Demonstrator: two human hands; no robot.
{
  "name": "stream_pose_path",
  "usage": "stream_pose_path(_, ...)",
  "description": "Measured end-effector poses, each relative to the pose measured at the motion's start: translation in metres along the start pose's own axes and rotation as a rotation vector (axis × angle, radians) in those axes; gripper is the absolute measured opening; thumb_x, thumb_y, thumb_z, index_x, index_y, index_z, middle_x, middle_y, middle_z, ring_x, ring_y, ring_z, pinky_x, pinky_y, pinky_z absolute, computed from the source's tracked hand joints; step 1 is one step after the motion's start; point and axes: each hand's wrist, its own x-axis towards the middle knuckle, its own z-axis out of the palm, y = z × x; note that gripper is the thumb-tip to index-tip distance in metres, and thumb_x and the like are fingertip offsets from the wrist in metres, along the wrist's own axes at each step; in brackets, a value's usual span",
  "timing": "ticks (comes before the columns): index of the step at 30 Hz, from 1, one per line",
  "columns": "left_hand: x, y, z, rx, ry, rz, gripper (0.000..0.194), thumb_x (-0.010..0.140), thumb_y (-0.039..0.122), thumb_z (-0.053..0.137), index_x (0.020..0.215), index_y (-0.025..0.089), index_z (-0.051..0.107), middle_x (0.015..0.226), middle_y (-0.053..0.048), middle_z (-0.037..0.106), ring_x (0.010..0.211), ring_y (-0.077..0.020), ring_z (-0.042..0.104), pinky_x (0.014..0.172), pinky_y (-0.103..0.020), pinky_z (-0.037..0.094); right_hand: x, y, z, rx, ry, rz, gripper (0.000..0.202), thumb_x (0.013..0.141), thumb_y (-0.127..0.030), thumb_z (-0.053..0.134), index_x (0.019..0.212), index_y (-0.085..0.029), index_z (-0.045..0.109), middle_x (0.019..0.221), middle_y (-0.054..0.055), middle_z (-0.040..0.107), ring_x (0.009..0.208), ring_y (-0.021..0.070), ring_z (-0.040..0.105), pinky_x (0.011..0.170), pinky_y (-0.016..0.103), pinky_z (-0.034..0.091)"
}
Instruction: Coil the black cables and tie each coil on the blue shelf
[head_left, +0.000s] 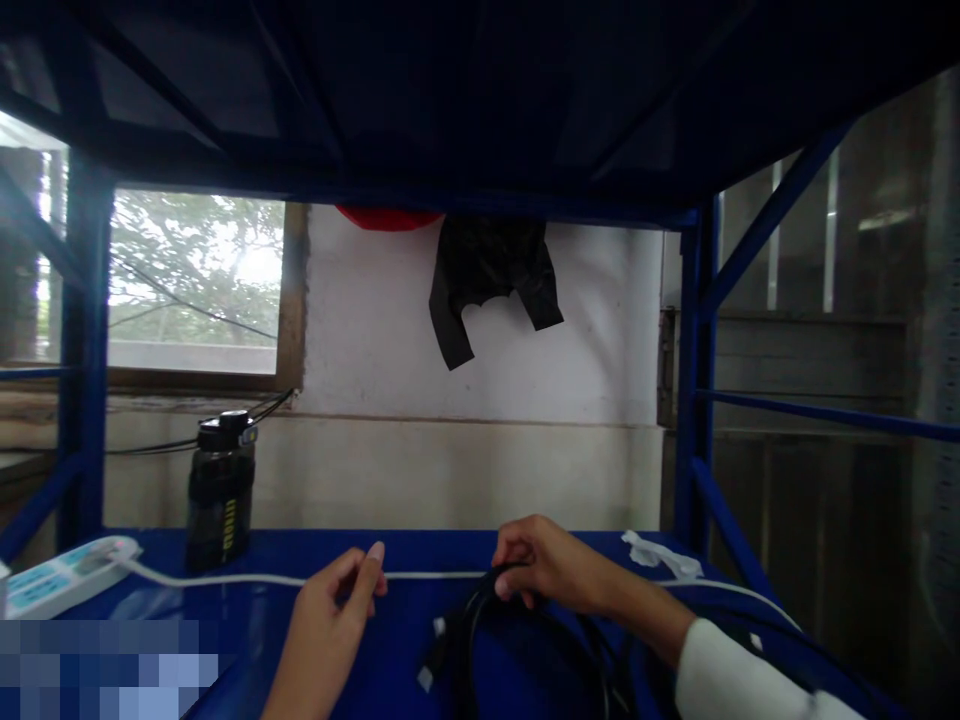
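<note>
My right hand (541,565) pinches the upper part of a looped black cable (469,650) between thumb and fingers. The loop hangs down over the blue shelf, and pale metal-tipped plugs (427,677) show at its left side. To the left, my left hand (336,600) is raised with its fingers loosely curled and the thumb pointing up; I see nothing in it. A white cord (225,580) runs across the shelf behind both hands, from a white power strip (75,572) at the far left.
A dark drink bottle (222,495) stands at the back left of the blue shelf (285,548). A crumpled white piece (660,555) lies at the back right, near more black cable. Blue posts (694,380) and an upper shelf (480,110) enclose the space. A black garment (491,265) hangs behind.
</note>
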Motion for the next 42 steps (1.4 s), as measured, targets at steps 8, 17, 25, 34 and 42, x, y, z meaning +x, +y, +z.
stream_pose_path(8,-0.007,0.004,0.01,0.245,-0.105,0.151,0.052,0.101,0.061,0.051,0.068,0.022,0.062,0.063,0.0,0.059,0.061,-0.0207,0.056,0.062,-0.031,0.039,-0.015,0.026,0.011,-0.274,0.167,-0.155,0.018,0.082,-0.033,0.085,0.095,-0.021,0.08,0.091,0.004,0.078,0.087,0.0227,0.071,0.076,0.031,0.048)
stream_pose_path(17,-0.015,0.023,0.039,0.379,-0.252,0.31,0.033,0.101,0.051,0.057,0.084,0.025,0.067,0.079,-0.002,0.068,0.075,-0.0226,0.063,0.074,-0.034,0.046,-0.014,0.047,0.019,-0.351,0.233,-0.279,0.015,0.085,-0.029,0.086,0.098,-0.023,0.082,0.096,0.003,0.077,0.09,0.0212,0.069,0.081,0.03,0.048)
stream_pose_path(25,-0.025,0.03,0.056,0.355,-0.588,0.502,0.018,0.098,0.042,0.067,0.11,0.029,0.067,0.122,-0.005,0.068,0.119,-0.0274,0.062,0.109,-0.047,0.044,-0.013,0.058,0.021,-0.444,0.247,-0.368,0.017,0.087,-0.026,0.086,0.101,-0.021,0.08,0.104,0.005,0.072,0.098,0.0206,0.068,0.089,0.032,0.05)
stream_pose_path(34,-0.038,0.029,0.05,0.347,-0.733,0.438,0.056,0.067,0.066,0.091,0.097,0.025,0.068,0.126,-0.008,0.063,0.12,-0.0306,0.059,0.104,-0.045,0.051,-0.02,0.056,0.024,-0.468,0.256,-0.349,0.026,0.089,-0.03,0.084,0.113,-0.02,0.077,0.11,0.006,0.072,0.101,0.0217,0.069,0.091,0.034,0.053)
stream_pose_path(42,-0.043,0.031,0.044,0.316,-0.732,0.448,0.058,0.059,0.063,0.096,0.086,0.023,0.065,0.116,-0.005,0.067,0.113,-0.0285,0.06,0.105,-0.044,0.044,-0.045,0.037,0.021,-0.552,0.371,-0.315,0.033,0.1,-0.039,0.071,0.129,-0.024,0.07,0.126,0.009,0.07,0.117,0.0248,0.067,0.105,0.04,0.052)
